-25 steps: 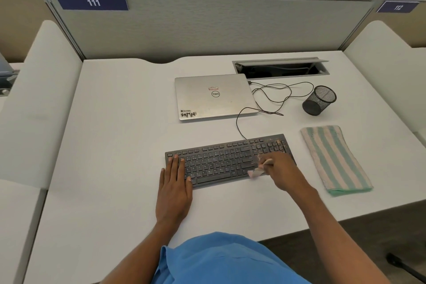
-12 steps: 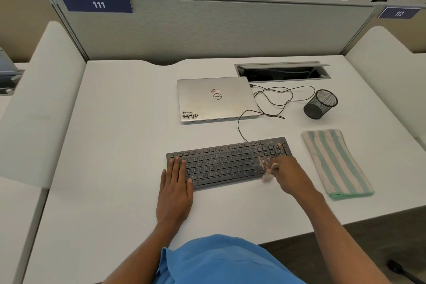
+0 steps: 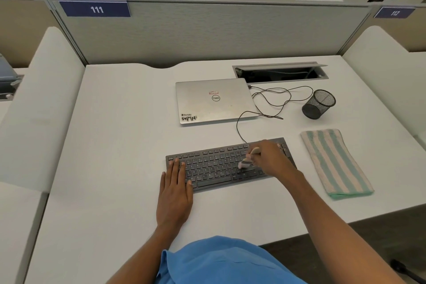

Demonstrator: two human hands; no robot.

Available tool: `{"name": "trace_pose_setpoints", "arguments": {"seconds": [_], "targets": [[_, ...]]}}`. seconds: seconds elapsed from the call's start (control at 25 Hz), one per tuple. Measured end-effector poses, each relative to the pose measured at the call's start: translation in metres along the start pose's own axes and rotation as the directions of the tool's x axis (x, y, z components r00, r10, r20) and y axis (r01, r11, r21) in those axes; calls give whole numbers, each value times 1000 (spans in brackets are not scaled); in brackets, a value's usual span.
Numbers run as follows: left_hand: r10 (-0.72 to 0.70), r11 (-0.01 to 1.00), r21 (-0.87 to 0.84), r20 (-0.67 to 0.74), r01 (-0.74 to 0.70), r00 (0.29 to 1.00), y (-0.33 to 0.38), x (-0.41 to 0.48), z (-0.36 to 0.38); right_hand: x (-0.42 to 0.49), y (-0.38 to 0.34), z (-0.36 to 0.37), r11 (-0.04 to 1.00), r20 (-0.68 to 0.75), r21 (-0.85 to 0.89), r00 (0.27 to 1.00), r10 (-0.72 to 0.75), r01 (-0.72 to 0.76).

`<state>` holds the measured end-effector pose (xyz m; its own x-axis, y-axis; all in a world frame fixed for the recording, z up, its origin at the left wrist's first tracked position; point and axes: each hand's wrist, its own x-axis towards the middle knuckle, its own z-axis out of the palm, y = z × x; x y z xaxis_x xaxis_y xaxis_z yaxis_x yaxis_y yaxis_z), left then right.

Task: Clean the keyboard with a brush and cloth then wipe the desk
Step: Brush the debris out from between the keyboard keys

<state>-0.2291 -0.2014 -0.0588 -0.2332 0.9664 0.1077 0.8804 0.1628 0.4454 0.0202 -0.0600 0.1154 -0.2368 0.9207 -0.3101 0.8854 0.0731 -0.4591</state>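
Head view: right hand [image 3: 272, 159] gripping brush [image 3: 247, 160], bristles touching keyboard [image 3: 214, 166] keys right of centre; left hand [image 3: 175, 189] lying flat, fingers straight, on keyboard's left end.

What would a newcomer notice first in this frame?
The two hands on the black keyboard near the front edge of the desk: the right hand grips a small brush over its right-centre keys, while the left hand lies flat on its left end. To the right lies a folded green-striped cloth, untouched, and behind sit a closed silver laptop and a black mesh cup.
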Motion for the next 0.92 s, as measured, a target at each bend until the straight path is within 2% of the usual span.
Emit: {"name": "trace_pose_setpoints", "arguments": {"seconds": [0.12,0.2,0.28,0.44,0.68,0.8,0.92], "targets": [[0,1000,6,-1,0,1000,-1,0,0,1,8,-11,999,16,-5,999,39,-39],[5,1000,13,-1,-5,1000,-1,0,1,3,12,-15,998,-22,-1,998,59,-59],[5,1000,13,-1,-5,1000,-1,0,1,7,10,-14,1000,-65,11,998,22,-21],[2,1000,15,4,-3,1000,0,0,1,7,2,0,998,29,1,998,-63,63],[0,1000,17,6,-1,1000,-1,0,1,5,18,-11,996,-10,54,997,77,-77],[2,1000,13,5,-2,1000,-1,1,1,1,13,-14,999,2,5,999,41,-41],[0,1000,9,4,0,1000,-1,0,0,3,16,-1,998,18,48,999,34,-35]]}}
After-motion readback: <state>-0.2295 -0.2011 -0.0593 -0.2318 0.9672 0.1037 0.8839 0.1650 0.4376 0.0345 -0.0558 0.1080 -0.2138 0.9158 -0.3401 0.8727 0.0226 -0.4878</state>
